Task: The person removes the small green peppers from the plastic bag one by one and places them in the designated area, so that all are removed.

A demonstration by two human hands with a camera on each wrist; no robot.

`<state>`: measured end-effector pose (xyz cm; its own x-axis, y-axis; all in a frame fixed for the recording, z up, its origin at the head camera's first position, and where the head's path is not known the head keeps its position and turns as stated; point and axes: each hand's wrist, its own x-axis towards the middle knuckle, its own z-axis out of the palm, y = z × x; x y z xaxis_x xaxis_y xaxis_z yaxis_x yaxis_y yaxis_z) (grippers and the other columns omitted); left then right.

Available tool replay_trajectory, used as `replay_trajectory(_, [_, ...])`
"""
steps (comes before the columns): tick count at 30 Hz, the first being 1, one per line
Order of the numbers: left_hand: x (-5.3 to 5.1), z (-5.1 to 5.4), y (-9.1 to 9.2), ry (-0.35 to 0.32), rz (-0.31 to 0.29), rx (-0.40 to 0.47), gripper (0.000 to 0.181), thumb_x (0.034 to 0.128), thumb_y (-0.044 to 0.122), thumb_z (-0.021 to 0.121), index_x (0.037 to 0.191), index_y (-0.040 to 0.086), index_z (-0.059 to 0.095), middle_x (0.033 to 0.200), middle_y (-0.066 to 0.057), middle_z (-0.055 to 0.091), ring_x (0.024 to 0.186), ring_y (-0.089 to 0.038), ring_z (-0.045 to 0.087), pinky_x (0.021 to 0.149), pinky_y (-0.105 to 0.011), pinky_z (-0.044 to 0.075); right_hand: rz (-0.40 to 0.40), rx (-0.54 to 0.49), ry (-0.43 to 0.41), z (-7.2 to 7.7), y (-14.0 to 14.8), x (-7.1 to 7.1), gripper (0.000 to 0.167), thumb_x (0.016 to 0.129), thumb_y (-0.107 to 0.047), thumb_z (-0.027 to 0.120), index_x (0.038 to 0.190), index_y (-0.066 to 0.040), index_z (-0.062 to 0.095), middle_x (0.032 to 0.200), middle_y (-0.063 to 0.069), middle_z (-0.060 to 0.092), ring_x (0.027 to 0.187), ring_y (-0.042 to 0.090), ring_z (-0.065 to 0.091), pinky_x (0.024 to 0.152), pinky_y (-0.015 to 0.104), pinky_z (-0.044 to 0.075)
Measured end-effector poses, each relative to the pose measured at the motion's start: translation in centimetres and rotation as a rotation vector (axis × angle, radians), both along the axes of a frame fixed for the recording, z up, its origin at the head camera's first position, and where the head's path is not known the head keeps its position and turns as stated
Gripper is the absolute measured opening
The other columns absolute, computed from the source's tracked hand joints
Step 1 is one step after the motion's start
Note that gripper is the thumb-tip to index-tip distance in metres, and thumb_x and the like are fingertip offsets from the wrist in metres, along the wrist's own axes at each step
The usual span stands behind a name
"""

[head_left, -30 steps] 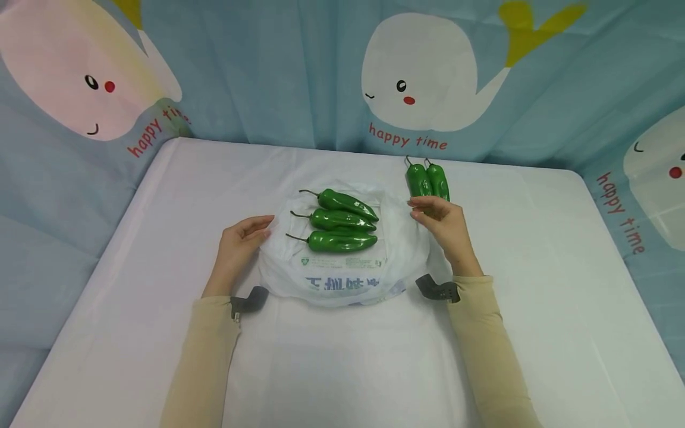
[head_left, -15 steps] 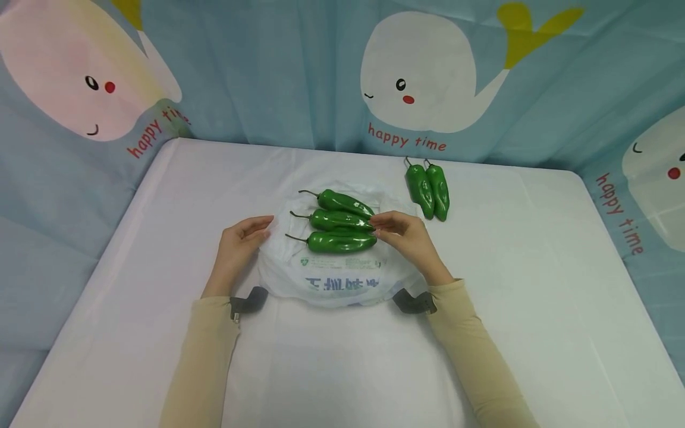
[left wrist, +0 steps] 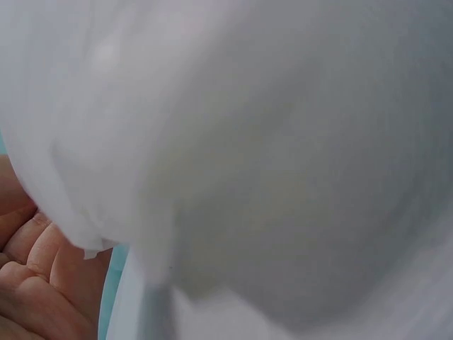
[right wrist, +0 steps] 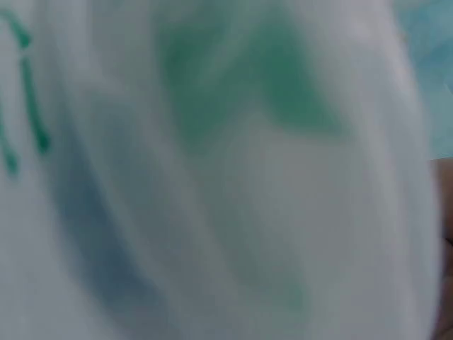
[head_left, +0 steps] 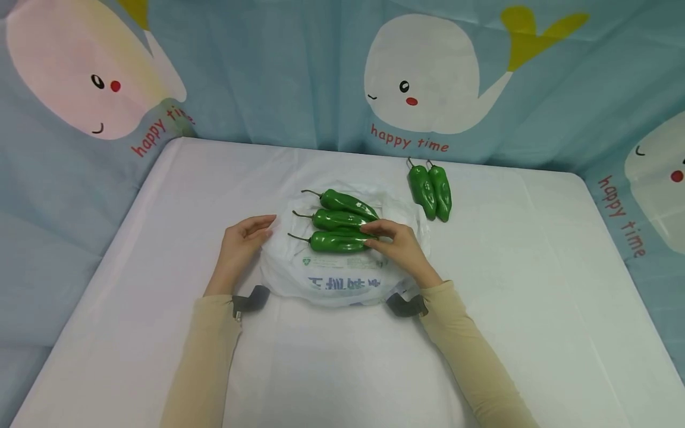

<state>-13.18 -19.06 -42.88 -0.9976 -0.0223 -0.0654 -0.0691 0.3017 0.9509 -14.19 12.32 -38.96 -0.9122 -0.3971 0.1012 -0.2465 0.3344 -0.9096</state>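
Toward the tabletop's far edge [head_left: 353, 159], the bag [head_left: 342, 297] is clamped by the left grip [head_left: 245, 239], the front pepper [head_left: 336, 242] by the right grip [head_left: 398, 242].

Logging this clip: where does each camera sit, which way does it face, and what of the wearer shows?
Head: on the head, facing forward and down at the white bag and green peppers; left hand, right hand and beige sleeves show.
Left wrist: on that wrist, facing the bag close up; part of the left hand shows, lower left.
Right wrist: on that wrist, facing the bag, with blurred green; a hand sliver shows, right edge.
Shared: head and left wrist both show the bag and left hand.
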Motion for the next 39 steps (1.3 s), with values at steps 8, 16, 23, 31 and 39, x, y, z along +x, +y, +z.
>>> replay_trajectory(8, [-0.1, 0.2, 0.1, 0.008, 0.003, -0.014, 0.034, 0.093, 0.01, 0.06, 0.126, 0.0, 0.059, 0.126, -0.015, 0.059, 0.113, -0.023, 0.057, 0.09, -0.013, 0.044, 0.01, 0.068, 0.042, -1.3, -0.1, -0.4, 0.03, 0.081, 0.003, 0.07, 0.11, 0.007, 0.064, 0.112, 0.019, 0.064, 0.107, 0.034, 0.059, 0.095, 0.043, 0.046])
replay_trajectory(16, [-0.1, 0.2, 0.1, -0.009, 0.003, -0.02, 0.035, 0.0933, 0.012, 0.06, 0.126, 0.001, 0.058, 0.127, -0.015, 0.058, 0.113, -0.023, 0.058, 0.09, -0.015, 0.044, 0.063, 0.122, 0.126, -3.7, 0.4, -1.3, 0.032, 0.078, -0.003, 0.075, 0.109, -0.001, 0.067, 0.108, 0.011, 0.067, 0.101, 0.025, 0.062, 0.09, 0.037, 0.049])
replay_trajectory(23, [0.1, 0.2, 0.0, -0.028, 0.003, -0.038, 0.035, 0.0935, 0.014, 0.06, 0.127, 0.003, 0.059, 0.125, -0.015, 0.059, 0.115, -0.025, 0.056, 0.097, -0.025, 0.043, 0.103, 0.196, 0.15, -3.9, 0.2, -1.0, 0.032, 0.078, -0.007, 0.076, 0.109, -0.002, 0.068, 0.105, 0.009, 0.068, 0.097, 0.023, 0.063, 0.088, 0.037, 0.05])
replay_trajectory(31, [0.3, 0.2, 0.0, -0.026, 0.006, -0.015, 0.035, 0.0932, 0.012, 0.061, 0.127, 0.003, 0.059, 0.127, -0.014, 0.059, 0.116, -0.025, 0.056, 0.095, -0.02, 0.043, 0.115, 0.199, 0.159, -4.0, 0.2, -0.9, 0.033, 0.077, -0.007, 0.077, 0.108, -0.002, 0.068, 0.105, 0.008, 0.068, 0.095, 0.022, 0.063, 0.086, 0.036, 0.051])
replay_trajectory(39, [0.2, 0.4, 0.0, -0.025, 0.002, -0.029, 0.035, 0.0933, 0.013, 0.06, 0.127, 0.004, 0.059, 0.125, -0.014, 0.06, 0.115, -0.024, 0.057, 0.098, -0.028, 0.042, 0.135, 0.206, 0.198, -4.0, 0.2, -1.1, 0.027, 0.076, -0.004, 0.078, 0.102, -0.002, 0.069, 0.102, 0.008, 0.067, 0.093, 0.021, 0.062, 0.085, 0.035, 0.051])
